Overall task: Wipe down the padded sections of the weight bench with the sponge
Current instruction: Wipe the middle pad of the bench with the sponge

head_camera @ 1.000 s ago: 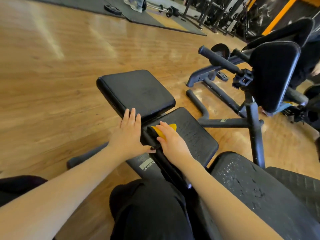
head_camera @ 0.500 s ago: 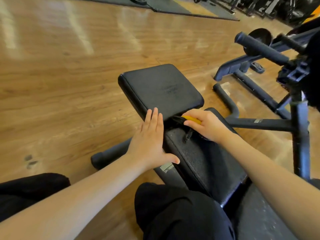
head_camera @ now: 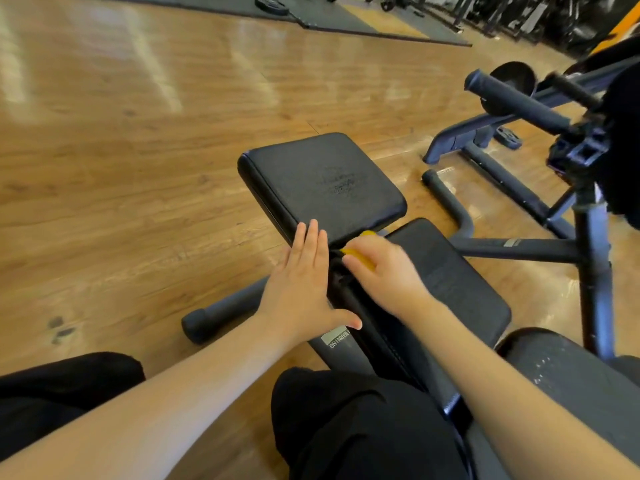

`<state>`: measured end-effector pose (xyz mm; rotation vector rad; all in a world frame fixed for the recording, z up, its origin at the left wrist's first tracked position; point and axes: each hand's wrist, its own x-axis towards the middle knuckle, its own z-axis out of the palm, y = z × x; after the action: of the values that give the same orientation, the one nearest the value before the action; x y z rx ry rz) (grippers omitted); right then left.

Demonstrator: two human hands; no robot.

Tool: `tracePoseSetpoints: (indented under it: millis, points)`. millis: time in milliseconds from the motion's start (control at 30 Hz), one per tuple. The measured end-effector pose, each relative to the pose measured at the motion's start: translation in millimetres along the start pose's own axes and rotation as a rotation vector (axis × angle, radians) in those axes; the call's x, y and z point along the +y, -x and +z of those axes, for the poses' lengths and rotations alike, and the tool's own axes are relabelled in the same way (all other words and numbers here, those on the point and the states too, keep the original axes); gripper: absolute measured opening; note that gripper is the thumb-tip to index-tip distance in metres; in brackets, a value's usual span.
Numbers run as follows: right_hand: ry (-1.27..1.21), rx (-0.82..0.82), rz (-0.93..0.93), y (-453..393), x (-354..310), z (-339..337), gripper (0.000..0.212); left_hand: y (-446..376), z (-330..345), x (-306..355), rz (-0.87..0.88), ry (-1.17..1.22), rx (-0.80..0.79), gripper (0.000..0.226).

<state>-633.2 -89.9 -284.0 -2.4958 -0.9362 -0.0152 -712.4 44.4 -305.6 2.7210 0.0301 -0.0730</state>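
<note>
Both arms are bare, no sleeves, w/ no watch or rings showing. The left hand (head_camera: 304,289) and right hand (head_camera: 381,271) wear no gloves. Legs are in black pants (head_camera: 363,427), soft & baggy.

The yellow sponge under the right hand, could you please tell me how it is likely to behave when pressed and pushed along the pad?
The sponge is mostly hidden inside the right hand, so it is probably soft and squashes easily. It looks small and likely light. Pushed into the gap between the far pad and near pad, it would probably bend rather than jam.
</note>
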Motion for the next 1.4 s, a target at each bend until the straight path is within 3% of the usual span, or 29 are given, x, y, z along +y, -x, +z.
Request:
tracePoseSetpoints:
  millis: [167,367,467,600,733,900,1000,1167,1300,1400]
  points:
    - [-0.041,-0.158,-0.109,2.2,3.3,-11.5,0.027,2.2,-1.6,0.5,0.011,0.043,0.016,0.13]
    - [0.05,-0.008,0.287,-33.6,72.5,-41.3,0.022,3.4,-1.1,1.0,0.011,0.065,0.036,0.13]
    - [0.1,0.053,0.364,-41.8,69.5,-37.2,0.025,3.4,1.0,0.5,0.017,0.052,0.053,0.129]
    - [0.03,0.028,0.231,-14.0,20.4,-16.7,0.022,5.0,2.1,-0.6,-0.01,0.036,0.047,0.131]
    - [-0.052,-0.036,0.019,27.2,-14.4,3.0,0.035,2.9,0.6,0.2,-0.029,0.004,0.018,0.134]
    - [-0.114,0.018,0.064,27.0,-18.0,3.7,0.029,4.9,-4.6,-10.1,0.069,-0.1,-0.026,0.135]
    - [0.004,0.1,0.135,13.3,-35.5,16.4,0.031,5.7,-10.0,-17.7,0.098,-0.137,-0.048,0.134]
    - [0.151,0.182,0.0,30.4,-39.3,26.6,0.019,7.9,-19.3,-23.4,0.114,-0.16,-0.089,0.129]
    - [0.271,0.153,-0.14,75.5,-30.3,27.7,0.029,9.6,-24.5,-20.4,0.117,-0.138,-0.102,0.128]
    - [0.213,0.16,-0.071,109.1,-20.6,12.9,0.034,9.3,-24.3,-20.3,0.114,-0.128,-0.099,0.125]
